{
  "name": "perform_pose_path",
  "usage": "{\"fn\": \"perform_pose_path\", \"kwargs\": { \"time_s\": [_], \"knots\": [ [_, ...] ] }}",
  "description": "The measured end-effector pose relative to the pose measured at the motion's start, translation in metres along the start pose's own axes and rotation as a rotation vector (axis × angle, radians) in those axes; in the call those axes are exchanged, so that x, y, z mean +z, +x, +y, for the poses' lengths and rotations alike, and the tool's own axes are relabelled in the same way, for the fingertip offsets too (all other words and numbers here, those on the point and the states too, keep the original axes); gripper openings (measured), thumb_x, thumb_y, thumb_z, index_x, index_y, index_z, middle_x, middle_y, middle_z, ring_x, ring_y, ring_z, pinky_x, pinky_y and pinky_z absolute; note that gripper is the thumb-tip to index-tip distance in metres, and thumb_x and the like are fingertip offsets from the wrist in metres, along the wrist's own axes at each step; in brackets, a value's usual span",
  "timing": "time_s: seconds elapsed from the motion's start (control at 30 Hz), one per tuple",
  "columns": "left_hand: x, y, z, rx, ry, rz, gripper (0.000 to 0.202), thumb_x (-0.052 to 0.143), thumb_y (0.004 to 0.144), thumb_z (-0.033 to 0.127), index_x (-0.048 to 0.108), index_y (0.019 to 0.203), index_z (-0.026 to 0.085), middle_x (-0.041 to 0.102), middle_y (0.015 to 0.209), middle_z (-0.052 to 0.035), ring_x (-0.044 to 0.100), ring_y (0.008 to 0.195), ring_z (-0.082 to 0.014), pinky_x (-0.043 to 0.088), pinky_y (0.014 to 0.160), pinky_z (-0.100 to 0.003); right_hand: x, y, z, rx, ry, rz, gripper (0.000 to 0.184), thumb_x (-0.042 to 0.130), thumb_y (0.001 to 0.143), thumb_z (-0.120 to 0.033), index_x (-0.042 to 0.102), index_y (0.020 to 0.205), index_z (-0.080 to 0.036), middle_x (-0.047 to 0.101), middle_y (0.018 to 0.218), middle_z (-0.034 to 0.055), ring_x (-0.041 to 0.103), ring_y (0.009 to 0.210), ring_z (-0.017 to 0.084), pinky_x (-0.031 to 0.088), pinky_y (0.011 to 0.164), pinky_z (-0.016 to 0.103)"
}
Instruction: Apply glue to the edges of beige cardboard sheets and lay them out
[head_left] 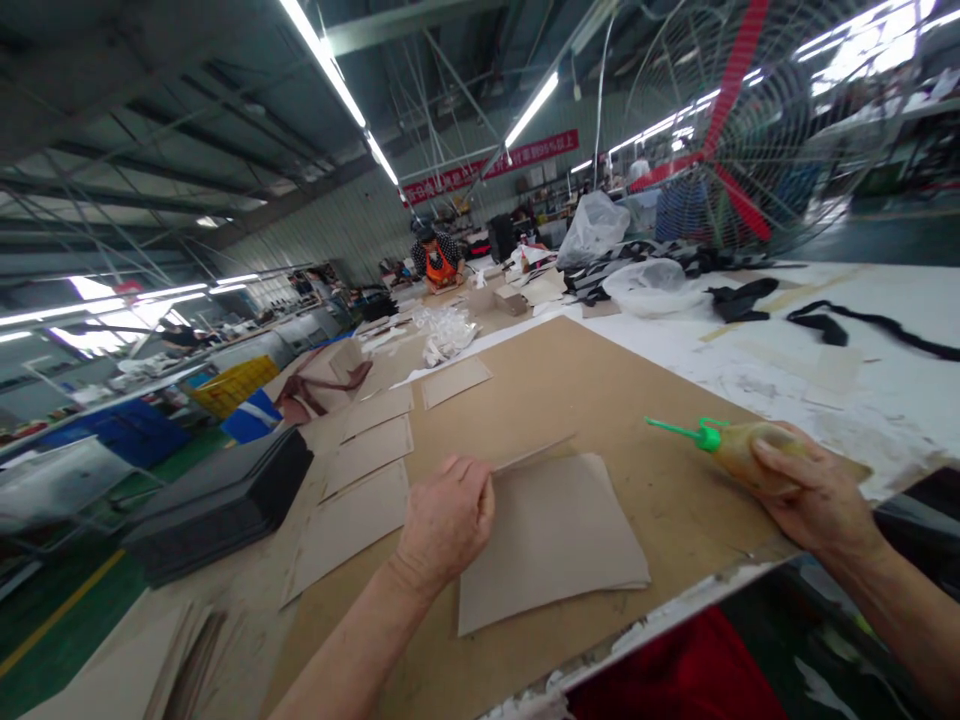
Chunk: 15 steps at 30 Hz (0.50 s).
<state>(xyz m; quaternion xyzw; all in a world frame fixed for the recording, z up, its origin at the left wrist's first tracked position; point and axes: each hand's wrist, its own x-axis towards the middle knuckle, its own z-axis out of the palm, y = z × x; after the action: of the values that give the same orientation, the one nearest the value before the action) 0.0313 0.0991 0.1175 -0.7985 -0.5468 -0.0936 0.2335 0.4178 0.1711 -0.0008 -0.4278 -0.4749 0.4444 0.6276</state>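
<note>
Bottle, translucent amber plastic with bright green cap and slender green spout (739, 456): clasped in the right hand (814, 490), fingers wrapped round its body, laid over sideways above the board, apparently so that the spout clears the sheets. Sheet, thin, stiff, greyish-tan card (534, 451): seen nearly edge-on, one end pinched in the left hand (450, 510), fingers curled together; probably tilted up to part it from the pile just beside. Pile, greyish-tan card rectangles, smooth and matt, edges slightly out of line (551, 540): near the front edge, presumably for easy reach. Row, matching flat card pieces (352, 522): left of the pile, set apart, seemingly to separate them. Board, large, flat, brown, faintly scuffed (540, 390): beneath the pile. Stack, thick black matt slabs (217, 500): far left, squared up, likely for compactness.
</note>
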Motion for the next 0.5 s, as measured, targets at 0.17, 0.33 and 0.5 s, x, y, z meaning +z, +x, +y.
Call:
{"fn": "perform_pose_path", "kwargs": {
  "time_s": [0.17,0.33,0.5],
  "knots": [
    [0.002,-0.010,0.012,0.033,-0.047,0.024,0.017,0.048,0.092,0.013,0.063,0.091,0.020,0.067,0.082,-0.0034,0.064,0.080,-0.0222,0.049,0.068,-0.034,0.008,-0.012,-0.018,0.160,0.111,-0.146,0.053,0.083,0.067,-0.047,0.069,0.116,-0.030,0.067,0.089,0.0047,0.064,0.073,0.025,0.053,0.061,0.035],
    [0.014,-0.028,0.034,0.157,-0.102,0.066,0.017,0.048,0.092,0.010,0.062,0.092,0.020,0.066,0.080,-0.0028,0.063,0.077,-0.0208,0.049,0.069,-0.033,0.040,-0.039,-0.034,0.313,0.332,-0.599,0.072,0.083,0.076,-0.038,0.055,0.142,-0.032,0.066,0.095,0.0015,0.064,0.077,0.018,0.049,0.065,0.027],
    [0.018,-0.033,0.035,0.182,-0.120,0.144,0.015,0.047,0.093,0.010,0.060,0.095,0.018,0.066,0.081,-0.0027,0.062,0.076,-0.0206,0.048,0.070,-0.033,0.067,-0.052,-0.031,0.254,0.297,-0.823,0.080,0.081,0.080,-0.037,0.046,0.152,-0.030,0.058,0.088,-0.0008,0.053,0.070,0.012,0.035,0.059,0.021]
  ]
}}
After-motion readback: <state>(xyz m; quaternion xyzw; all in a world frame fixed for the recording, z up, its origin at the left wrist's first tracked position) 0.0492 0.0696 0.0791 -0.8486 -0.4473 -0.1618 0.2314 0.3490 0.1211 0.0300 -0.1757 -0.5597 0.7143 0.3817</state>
